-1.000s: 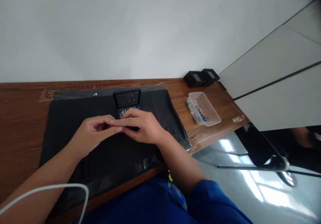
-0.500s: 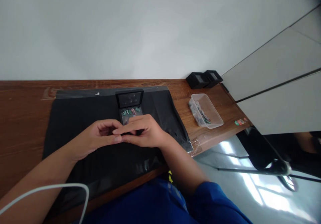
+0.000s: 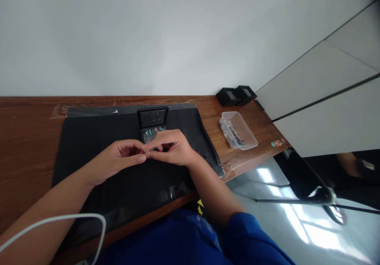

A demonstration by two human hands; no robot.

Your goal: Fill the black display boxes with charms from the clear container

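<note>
My left hand (image 3: 121, 156) and my right hand (image 3: 170, 148) meet above the black mat (image 3: 133, 185), fingertips touching. Both pinch a small clear piece (image 3: 147, 151), too tiny and blurred to name. Just behind my fingers stands a hinged black case (image 3: 153, 117) with its lid raised. Several small green and pink pieces, which look like false nails (image 3: 152, 131), lie in its tray. My right hand covers the front part of that tray.
A clear plastic tub (image 3: 240, 130) holding many small pieces stands to the right on the wooden table (image 3: 26, 138). Two black boxes (image 3: 236, 96) sit against the wall. Small coloured rounds (image 3: 277, 143) lie near the right edge. A white cable (image 3: 68, 216) crosses my left forearm. Another person's arm (image 3: 350, 164) shows far right.
My right hand has shifted slightly up, and its fingertips have drawn back a little from overlapping my left fingers. A small clear piece now shows between them. The view has turned slightly.
</note>
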